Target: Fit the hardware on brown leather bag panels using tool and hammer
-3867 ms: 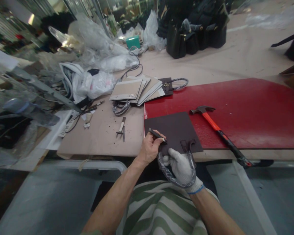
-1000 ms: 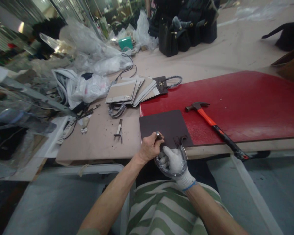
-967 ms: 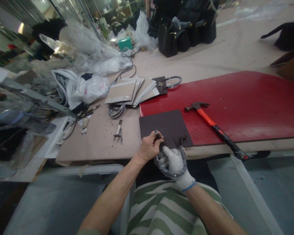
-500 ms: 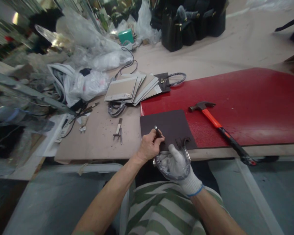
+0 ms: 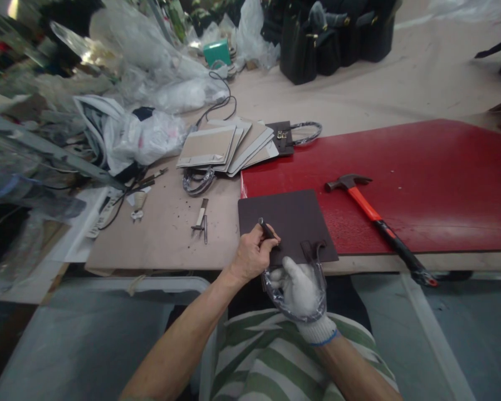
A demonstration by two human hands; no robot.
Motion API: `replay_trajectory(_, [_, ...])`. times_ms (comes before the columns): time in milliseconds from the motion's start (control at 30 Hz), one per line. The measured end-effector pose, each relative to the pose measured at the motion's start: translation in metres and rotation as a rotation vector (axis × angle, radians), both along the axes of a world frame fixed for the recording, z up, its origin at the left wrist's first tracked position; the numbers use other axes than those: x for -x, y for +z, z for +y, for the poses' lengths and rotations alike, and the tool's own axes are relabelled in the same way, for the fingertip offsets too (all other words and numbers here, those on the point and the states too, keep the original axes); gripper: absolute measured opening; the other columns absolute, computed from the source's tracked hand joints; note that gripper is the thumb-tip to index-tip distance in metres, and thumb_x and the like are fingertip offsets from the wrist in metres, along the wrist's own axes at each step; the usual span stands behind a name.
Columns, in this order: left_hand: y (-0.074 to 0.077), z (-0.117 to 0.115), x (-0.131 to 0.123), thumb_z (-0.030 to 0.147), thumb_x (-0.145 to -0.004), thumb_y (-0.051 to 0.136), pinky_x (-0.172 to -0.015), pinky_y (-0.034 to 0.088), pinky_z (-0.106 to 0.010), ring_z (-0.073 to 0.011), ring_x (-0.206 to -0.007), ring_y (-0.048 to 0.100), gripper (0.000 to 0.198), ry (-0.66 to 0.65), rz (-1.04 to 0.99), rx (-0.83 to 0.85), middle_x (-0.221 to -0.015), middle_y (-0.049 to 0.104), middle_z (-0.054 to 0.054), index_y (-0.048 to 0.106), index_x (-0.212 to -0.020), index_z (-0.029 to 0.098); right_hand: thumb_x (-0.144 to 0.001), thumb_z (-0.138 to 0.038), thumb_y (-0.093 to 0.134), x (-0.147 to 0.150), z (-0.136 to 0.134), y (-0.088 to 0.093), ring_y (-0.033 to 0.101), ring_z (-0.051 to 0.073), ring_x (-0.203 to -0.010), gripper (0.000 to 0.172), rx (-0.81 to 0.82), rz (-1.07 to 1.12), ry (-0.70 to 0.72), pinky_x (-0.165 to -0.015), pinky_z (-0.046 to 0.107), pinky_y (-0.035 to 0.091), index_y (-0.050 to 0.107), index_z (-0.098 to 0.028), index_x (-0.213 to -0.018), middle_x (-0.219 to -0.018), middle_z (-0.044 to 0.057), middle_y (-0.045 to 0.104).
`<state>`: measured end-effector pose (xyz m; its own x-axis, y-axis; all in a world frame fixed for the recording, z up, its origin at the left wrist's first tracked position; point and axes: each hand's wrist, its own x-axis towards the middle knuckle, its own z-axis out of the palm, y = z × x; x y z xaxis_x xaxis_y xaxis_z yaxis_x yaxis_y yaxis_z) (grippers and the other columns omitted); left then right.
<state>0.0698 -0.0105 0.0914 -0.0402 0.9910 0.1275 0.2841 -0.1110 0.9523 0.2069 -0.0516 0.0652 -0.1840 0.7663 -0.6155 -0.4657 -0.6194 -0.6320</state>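
Note:
A dark brown bag panel [image 5: 284, 217] lies flat at the table's front edge. My bare left hand [image 5: 256, 253] grips a short dark rod with a metal end, like a punch [image 5: 265, 225], tilted over the panel; its lower tip is hidden by the fingers. A plastic-wrapped bag handle [image 5: 294, 316] hangs from the panel's near edge and loops around my right hand [image 5: 299, 287]. That hand wears a white knit glove. Its thumb lies at the panel's near edge, with the fingers curled below. A brown strap end [image 5: 317, 248] curls up at the handle's right end.
A claw hammer [image 5: 369, 211] rests on the red sheet [image 5: 434, 184] to the right. Left lie small metal tools [image 5: 201, 220], a stack of beige panels [image 5: 209, 147] and another wrapped handle [image 5: 198, 182]. Black bags [image 5: 298, 55] and plastic wrapping [image 5: 162, 89] sit behind.
The view has shifted slightly. My gloved thumb has moved a little left and down along the panel's near edge. My left hand keeps its grip on the punch-like rod.

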Motion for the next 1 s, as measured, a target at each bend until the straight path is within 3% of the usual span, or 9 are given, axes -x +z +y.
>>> replay_trajectory(100, [0.005, -0.004, 0.0, 0.015, -0.091, 0.059, -0.077, 0.057, -0.026, -0.0163, -0.08, 0.073, 0.008, -0.003, 0.007, 0.007, -0.089, 0.076, -0.004, 0.064, -0.095, 0.02, -0.062, -0.046, 0.09, -0.006, 0.002, 0.008, 0.059, 0.016, -0.052, 0.035, 0.038, 0.194, 0.038, -0.057, 0.03, 0.051, 0.071, -0.019, -0.073, -0.058, 0.001, 0.066])
replay_trajectory(167, [0.006, -0.007, 0.0, 0.015, -0.091, 0.059, -0.077, 0.057, -0.026, -0.016, -0.08, 0.073, 0.009, -0.009, 0.012, 0.002, -0.089, 0.076, -0.004, 0.064, -0.096, 0.02, -0.064, -0.05, 0.088, -0.009, 0.004, 0.008, 0.057, 0.016, -0.05, 0.037, 0.038, 0.219, 0.102, -0.057, 0.031, 0.05, 0.07, -0.018, -0.071, -0.055, 0.002, 0.064])
replay_trajectory(367, [0.0, -0.012, 0.001, 0.015, -0.09, 0.06, -0.075, 0.057, -0.025, -0.0153, -0.079, 0.073, 0.007, -0.003, -0.002, -0.006, -0.088, 0.076, -0.003, 0.063, -0.095, 0.019, -0.077, -0.072, 0.07, -0.006, 0.004, -0.008, 0.05, 0.015, -0.043, 0.056, -0.069, -0.026, 0.148, -0.05, 0.031, 0.04, 0.066, -0.019, -0.063, -0.047, 0.003, 0.059])
replay_trajectory(500, [0.001, -0.014, 0.002, 0.016, -0.09, 0.06, -0.077, 0.057, -0.024, -0.0148, -0.081, 0.074, 0.006, 0.01, -0.045, 0.013, -0.09, 0.077, -0.003, 0.062, -0.096, 0.019, -0.078, -0.071, 0.07, -0.005, 0.001, -0.014, 0.051, 0.016, -0.045, 0.057, -0.139, -0.041, 0.157, -0.057, 0.034, 0.044, 0.064, -0.019, -0.055, -0.046, 0.004, 0.057])
replay_trajectory(733, [0.013, -0.018, 0.004, 0.019, -0.092, 0.062, -0.079, 0.058, -0.025, -0.0155, -0.084, 0.075, 0.006, 0.023, -0.185, 0.041, -0.09, 0.078, -0.005, 0.06, -0.098, 0.018, -0.089, -0.063, 0.064, -0.013, -0.001, -0.005, 0.056, 0.019, -0.055, 0.054, -0.258, 0.003, 0.219, -0.071, 0.037, 0.048, 0.063, -0.021, -0.054, -0.052, 0.003, 0.059])
replay_trajectory(1000, [0.022, -0.028, 0.002, 0.019, -0.091, 0.065, -0.082, 0.06, -0.027, -0.0161, -0.085, 0.075, 0.011, 0.062, -0.25, 0.051, -0.092, 0.079, -0.006, 0.06, -0.1, 0.017, -0.091, -0.061, 0.059, -0.019, 0.001, -0.005, 0.058, 0.022, -0.065, 0.056, -0.337, 0.026, 0.308, -0.079, 0.038, 0.047, 0.065, -0.022, -0.051, -0.055, 0.004, 0.06])
